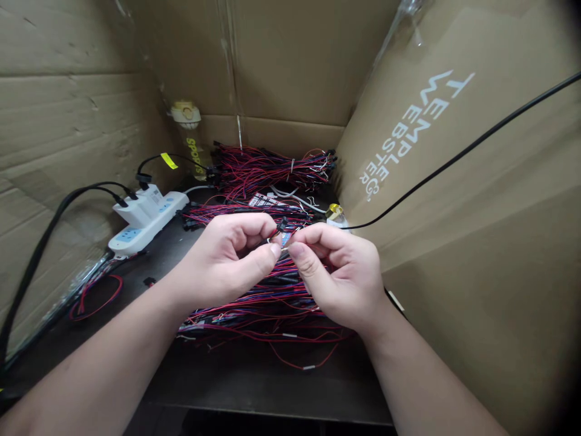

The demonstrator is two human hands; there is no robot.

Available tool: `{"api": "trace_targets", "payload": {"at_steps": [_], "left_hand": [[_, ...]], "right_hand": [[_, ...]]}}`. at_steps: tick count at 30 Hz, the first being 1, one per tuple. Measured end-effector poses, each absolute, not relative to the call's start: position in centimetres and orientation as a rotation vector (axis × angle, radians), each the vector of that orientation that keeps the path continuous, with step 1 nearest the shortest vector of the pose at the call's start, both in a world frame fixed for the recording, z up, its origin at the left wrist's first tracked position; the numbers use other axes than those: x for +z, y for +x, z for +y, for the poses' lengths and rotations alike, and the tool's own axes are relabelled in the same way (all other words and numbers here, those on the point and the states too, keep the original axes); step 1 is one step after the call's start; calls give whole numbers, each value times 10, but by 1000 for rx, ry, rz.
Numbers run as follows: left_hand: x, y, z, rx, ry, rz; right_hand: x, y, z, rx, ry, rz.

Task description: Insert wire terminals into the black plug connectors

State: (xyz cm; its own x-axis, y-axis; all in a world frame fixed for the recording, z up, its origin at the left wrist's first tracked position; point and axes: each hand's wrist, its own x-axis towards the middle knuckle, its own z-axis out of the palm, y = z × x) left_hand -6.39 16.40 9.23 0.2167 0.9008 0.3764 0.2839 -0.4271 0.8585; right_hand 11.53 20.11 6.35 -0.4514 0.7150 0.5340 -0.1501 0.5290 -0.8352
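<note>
My left hand (236, 257) is closed, thumb and forefinger pinched on a thin wire. A small black connector (282, 224) shows just above those fingertips. My right hand (340, 269) pinches the same wire close by, so the two thumbs almost meet. Between them a short light-coloured stretch of the wire (285, 248) is visible; the fingers cover the rest. Beneath both hands lies a spread of red, black and blue wires (272, 297), some with white labels.
A tied bundle of red and black wires (267, 172) lies at the back. On the left is a white power strip (149, 224) with plugs in it. Cardboard walls (454, 212) enclose the dark table (254, 381). A black cable (436, 166) crosses on the right, near a yellow-topped item (336, 213).
</note>
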Motion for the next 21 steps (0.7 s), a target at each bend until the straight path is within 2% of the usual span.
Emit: {"api": "trace_targets", "payload": {"at_steps": [7, 21], "left_hand": [[92, -66, 164, 1227, 1848, 1085], [87, -70, 164, 1202, 1793, 955]], "right_hand": [[63, 114, 201, 1121, -450, -1743], [71, 115, 201, 1616, -422, -1591]]}}
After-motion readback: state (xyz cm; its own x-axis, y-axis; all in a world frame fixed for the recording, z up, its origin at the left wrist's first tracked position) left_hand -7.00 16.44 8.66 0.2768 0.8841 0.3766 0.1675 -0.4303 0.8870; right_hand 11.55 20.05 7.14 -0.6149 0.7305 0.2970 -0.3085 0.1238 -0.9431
